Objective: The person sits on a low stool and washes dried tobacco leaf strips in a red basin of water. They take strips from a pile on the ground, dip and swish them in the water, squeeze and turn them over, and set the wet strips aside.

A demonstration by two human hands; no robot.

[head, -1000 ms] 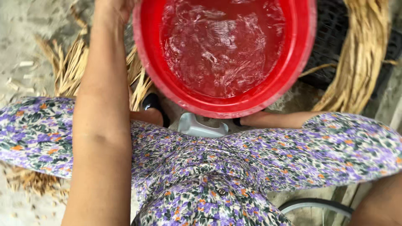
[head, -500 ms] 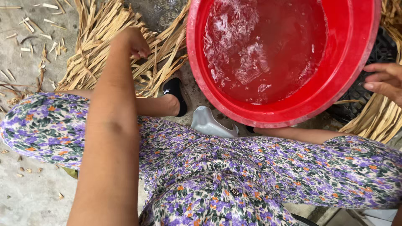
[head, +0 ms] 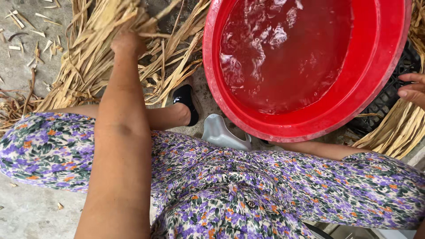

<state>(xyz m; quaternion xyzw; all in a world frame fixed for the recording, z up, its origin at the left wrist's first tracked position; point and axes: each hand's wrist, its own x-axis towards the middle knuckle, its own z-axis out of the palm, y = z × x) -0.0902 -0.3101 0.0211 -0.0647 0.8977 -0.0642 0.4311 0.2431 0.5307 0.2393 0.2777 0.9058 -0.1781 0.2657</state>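
Basin (head: 376,75): red plastic, smooth and glossy, holding clear rippled water (head: 283,53). Straw (head: 88,57): dry, fibrous, matt tan strips (some frayed). Dress (head: 230,186): soft printed cloth, matt, floral. Floor (head: 26,212): rough grey concrete. Shoe (head: 185,97): black, slightly shiny. Crate (head: 392,95): black plastic mesh.

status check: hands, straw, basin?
Left hand closed on dried straw bundle. Right hand open, fingers at right edge beside red basin. Basin holds rippling water; nothing blocking.
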